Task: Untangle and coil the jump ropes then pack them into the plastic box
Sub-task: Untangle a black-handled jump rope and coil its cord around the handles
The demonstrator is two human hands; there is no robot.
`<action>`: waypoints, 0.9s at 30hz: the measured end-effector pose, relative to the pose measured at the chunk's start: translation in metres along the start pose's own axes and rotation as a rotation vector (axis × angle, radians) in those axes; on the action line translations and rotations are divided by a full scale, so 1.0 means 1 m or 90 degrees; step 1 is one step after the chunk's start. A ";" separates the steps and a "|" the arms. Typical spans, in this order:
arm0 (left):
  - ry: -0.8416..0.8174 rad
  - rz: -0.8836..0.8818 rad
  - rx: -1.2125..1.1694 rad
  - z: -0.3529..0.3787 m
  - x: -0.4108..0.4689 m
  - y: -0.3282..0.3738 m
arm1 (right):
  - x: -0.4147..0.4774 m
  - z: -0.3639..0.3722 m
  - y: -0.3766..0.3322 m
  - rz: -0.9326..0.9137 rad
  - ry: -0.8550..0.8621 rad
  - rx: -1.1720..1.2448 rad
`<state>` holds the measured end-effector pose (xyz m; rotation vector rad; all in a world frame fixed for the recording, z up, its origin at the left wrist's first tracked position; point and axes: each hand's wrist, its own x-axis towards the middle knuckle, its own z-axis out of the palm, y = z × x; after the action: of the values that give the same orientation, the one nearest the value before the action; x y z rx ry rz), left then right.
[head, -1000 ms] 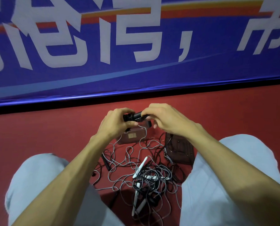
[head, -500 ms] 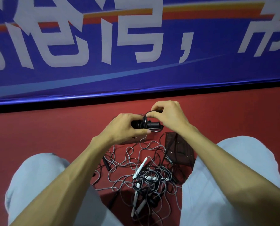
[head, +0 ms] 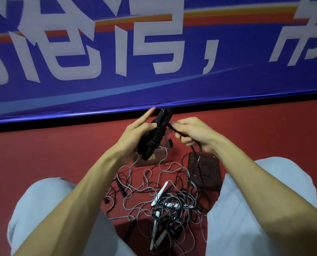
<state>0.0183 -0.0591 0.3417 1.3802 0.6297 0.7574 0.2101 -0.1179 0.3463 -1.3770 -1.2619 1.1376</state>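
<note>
My left hand grips a pair of black jump-rope handles with black cord wound tightly round them, index finger pointing up. My right hand pinches the loose black cord just right of the handles; the cord's tail hangs down below the hand. Under the hands stands the clear plastic box on the red floor, partly hidden by the bundle. A tangle of grey and black ropes with white handles lies between my knees.
The box's dark lid lies flat to the right of the box. A loose black handle lies left of the tangle. My knees in pale trousers flank the pile. A blue banner wall closes off the far side.
The handle bundle has been raised and tipped from lying level to nearly upright. My right hand has moved from over the handles to their right, drawing the cord out.
</note>
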 end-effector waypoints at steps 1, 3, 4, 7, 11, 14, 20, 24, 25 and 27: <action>-0.005 0.003 -0.009 0.000 0.000 -0.001 | -0.001 0.000 -0.001 0.002 -0.025 -0.003; 0.008 0.009 -0.028 -0.001 0.001 -0.002 | -0.004 -0.001 -0.004 0.010 -0.076 -0.022; 0.029 0.008 -0.040 -0.001 0.001 -0.002 | -0.005 -0.001 -0.004 0.023 -0.103 -0.040; 0.116 -0.006 -0.074 -0.008 0.004 -0.003 | -0.007 0.000 -0.001 0.075 -0.135 -0.136; 0.204 -0.014 -0.070 -0.017 0.006 -0.003 | -0.007 0.002 0.002 0.027 -0.077 -0.237; 0.235 0.005 -0.041 -0.017 0.007 -0.005 | -0.008 0.005 0.000 -0.088 -0.019 -0.421; 0.260 0.076 0.345 -0.025 0.019 -0.025 | -0.019 0.023 -0.005 -0.326 -0.007 -0.773; 0.198 0.075 0.618 -0.026 0.017 -0.028 | -0.021 0.025 -0.001 -0.424 -0.011 -0.852; 0.174 0.076 0.674 -0.025 0.016 -0.028 | -0.020 0.025 0.001 -0.445 -0.020 -0.860; 0.095 0.082 0.740 -0.024 0.013 -0.026 | -0.018 0.024 0.004 -0.477 -0.015 -0.846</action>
<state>0.0102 -0.0350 0.3141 2.4457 1.2017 0.5922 0.1858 -0.1348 0.3397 -1.4442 -2.4267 -0.3587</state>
